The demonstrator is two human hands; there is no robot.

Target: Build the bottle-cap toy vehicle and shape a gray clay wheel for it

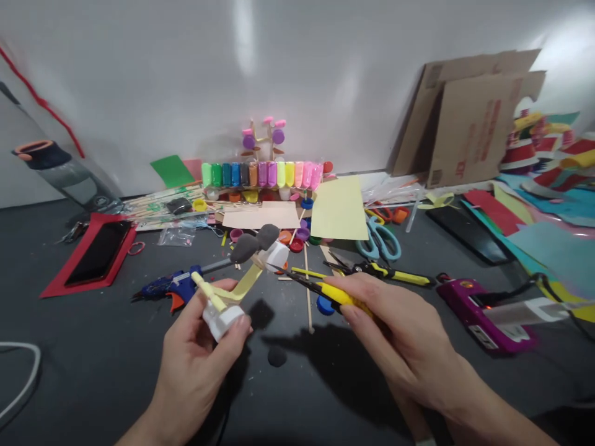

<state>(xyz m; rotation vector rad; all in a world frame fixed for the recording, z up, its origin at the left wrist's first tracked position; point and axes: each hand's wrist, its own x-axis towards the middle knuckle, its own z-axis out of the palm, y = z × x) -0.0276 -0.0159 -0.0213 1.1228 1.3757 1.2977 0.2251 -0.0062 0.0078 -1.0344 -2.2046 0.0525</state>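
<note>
My left hand (199, 347) grips a small craft figure by its white base (222, 319). A pale yellow paper strip (246, 283) rises from the base to a white piece (275, 255) with dark grey clay lumps (255, 243) beside it. My right hand (404, 334) is closed around yellow-handled pliers (334, 293), whose thin dark jaws point left at the white piece; whether they touch it cannot be made out. A dark clay disc (277, 356) lies on the table below.
A blue glue gun (174, 286) lies behind my left hand. Light blue scissors (382, 240), more yellow-black pliers (395, 274) and a purple device (486, 319) are at the right. Clay packets (263, 174) line the back, and cardboard (474, 130) leans on the wall.
</note>
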